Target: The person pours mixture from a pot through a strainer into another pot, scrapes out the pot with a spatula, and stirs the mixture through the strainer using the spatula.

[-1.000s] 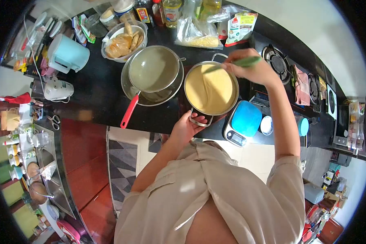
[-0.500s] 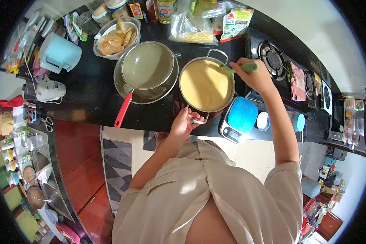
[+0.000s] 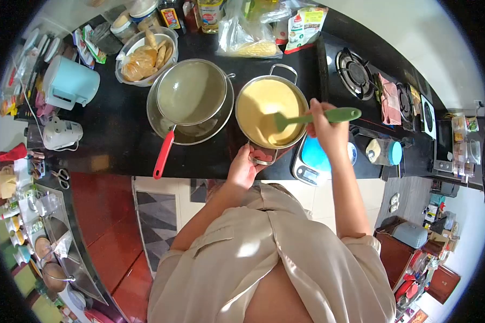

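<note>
A two-handled metal pot of smooth pale-yellow batter stands on the black counter. My left hand is closed on the pot's near loop handle. In my right hand is a green spatula, its handle gripped from above and its head lowered to the batter's surface over the pot's middle. Left of the pot, a fine-mesh strainer with a red handle rests across a wide metal bowl. The strainer's handle sticks out toward the counter's front edge.
A kitchen scale with a blue top sits right of the pot, partly under my right arm. Beyond it are a lidded jar and a gas stove. Behind stand a basin of ginger-like roots and plastic bags.
The green spatula has swept from the pot's far right rim to its middle, my right hand coming nearer and lower. The left hand keeps its hold. The view has shifted slightly.
</note>
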